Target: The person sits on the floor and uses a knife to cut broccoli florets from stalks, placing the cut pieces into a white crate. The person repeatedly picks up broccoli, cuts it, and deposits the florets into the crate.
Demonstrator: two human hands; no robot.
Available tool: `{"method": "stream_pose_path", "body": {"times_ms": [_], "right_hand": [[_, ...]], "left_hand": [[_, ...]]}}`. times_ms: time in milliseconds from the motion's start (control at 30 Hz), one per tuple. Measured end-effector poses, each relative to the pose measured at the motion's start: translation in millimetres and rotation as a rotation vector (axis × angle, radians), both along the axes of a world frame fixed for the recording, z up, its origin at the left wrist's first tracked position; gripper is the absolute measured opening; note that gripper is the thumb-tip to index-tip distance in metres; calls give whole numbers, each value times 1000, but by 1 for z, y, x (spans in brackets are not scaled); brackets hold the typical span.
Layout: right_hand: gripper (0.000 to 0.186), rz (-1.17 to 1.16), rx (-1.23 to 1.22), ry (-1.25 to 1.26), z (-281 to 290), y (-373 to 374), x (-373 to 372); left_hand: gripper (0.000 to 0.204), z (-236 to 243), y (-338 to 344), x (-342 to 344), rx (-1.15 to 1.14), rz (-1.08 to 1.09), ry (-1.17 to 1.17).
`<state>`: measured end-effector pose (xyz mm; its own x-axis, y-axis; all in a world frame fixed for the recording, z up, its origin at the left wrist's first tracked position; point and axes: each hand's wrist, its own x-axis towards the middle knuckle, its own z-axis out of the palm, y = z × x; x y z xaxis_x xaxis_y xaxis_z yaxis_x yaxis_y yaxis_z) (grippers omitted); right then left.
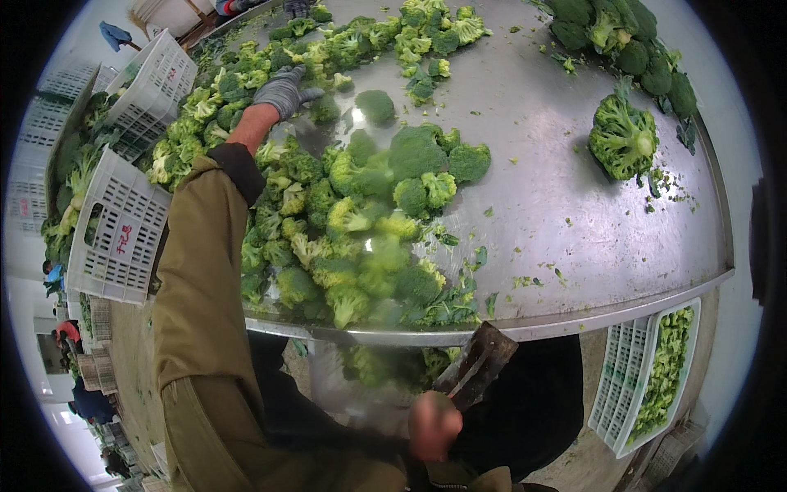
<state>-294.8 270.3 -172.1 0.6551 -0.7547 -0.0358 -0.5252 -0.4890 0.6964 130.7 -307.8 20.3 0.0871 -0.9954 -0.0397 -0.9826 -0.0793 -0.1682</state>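
My left hand (285, 93), in a grey glove, reaches out over the heap of cut broccoli florets (307, 176) on the left of the metal table. Its thumb and fingers are apart, and nothing shows in its grasp; a floret lies just by the thumb. My bare right hand (434, 426), a little blurred, is low in front of my body, closed on a broad-bladed knife (478, 362). The dark, wet-looking blade points up toward the table's front edge. A loose broccoli piece (375, 107) lies right of my left hand.
The steel table (533, 205) carries scattered green scraps. A large broccoli head (623, 135) lies at the right, with more heads (631, 41) piled behind. White crates (123, 230) stand along the left; a crate of florets (656, 373) is low at the right. Other people are far left.
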Motion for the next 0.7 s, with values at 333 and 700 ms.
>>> {"method": "stream_pose_path", "body": {"times_ms": [333, 700], "right_hand": [[33, -380, 220, -1171, 70, -35, 15], [21, -717, 637, -1480, 120, -74, 26]], "left_hand": [[77, -19, 14, 11, 108, -104, 163], [66, 24, 92, -46, 213, -135, 671]]}}
